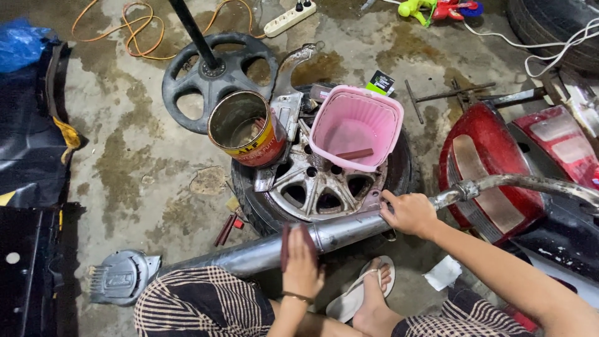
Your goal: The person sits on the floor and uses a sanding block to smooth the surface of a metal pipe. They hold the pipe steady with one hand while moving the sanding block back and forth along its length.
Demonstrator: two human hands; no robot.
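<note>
**Down on the floor, both hands on an exhaust pipe**

Right now a person is sitting low over a stained concrete floor (125, 168), with a long silver exhaust pipe (340, 232) lying across the knees and running from lower left up to the right, where it is narrowing into a curved tube beside a red motorcycle body panel (483, 175).

The left hand (302, 259) is pressing a dark reddish sheet of sandpaper (286, 244) flat against the pipe's wide section — the grip is closed over the sheet, fingers together and palm down. The right hand (409, 212) is wrapping around the pipe further up, near the joint where it is thinning; its grip is pressed together around the metal, holding it steady.

Just behind the pipe, a car wheel (321, 187) with a silver alloy rim is lying flat on the floor. A pink plastic basket (357, 128) is sitting tilted on top of it with a small reddish strip inside, and an open, rusty tin can (244, 130) is leaning on the rim's left side. Further back, a black weight-like base (215, 78) is carrying an upright black pole, near an orange cable (134, 28) and a white power strip (290, 17).

A grey engine cover (121, 276) is lying at the lower left, and the person's foot is resting in a white sandal (355, 296) below the pipe — a scrap of white paper (443, 273) is lying just beside it.
</note>
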